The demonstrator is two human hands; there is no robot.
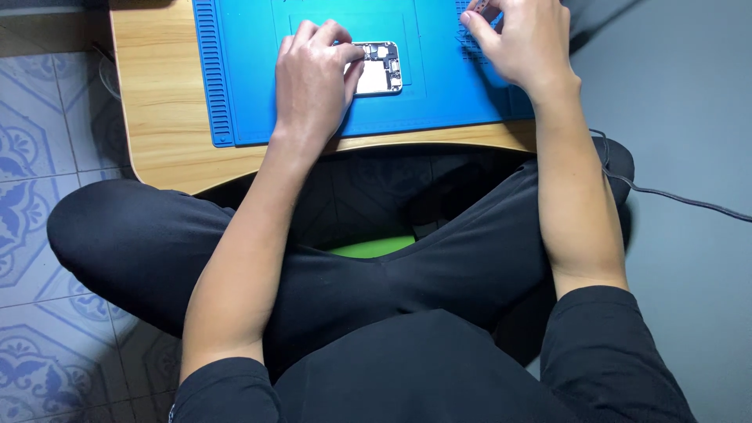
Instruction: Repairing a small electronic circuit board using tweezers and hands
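Note:
An opened phone [379,69] with its inner parts showing lies on a blue rubber work mat [235,86]. My left hand [313,74] rests over the phone's left side, fingers curled on its edge and holding it down. My right hand [517,39] is at the mat's upper right, fingertips pinched on a small pale object [483,8] at the frame's top edge; what that object is cannot be made out.
The mat lies on a low wooden table [160,94] with a curved front edge. I sit cross-legged in black trousers beneath it. A dark cable [674,196] runs across the grey floor at right; patterned tiles [31,141] are at left.

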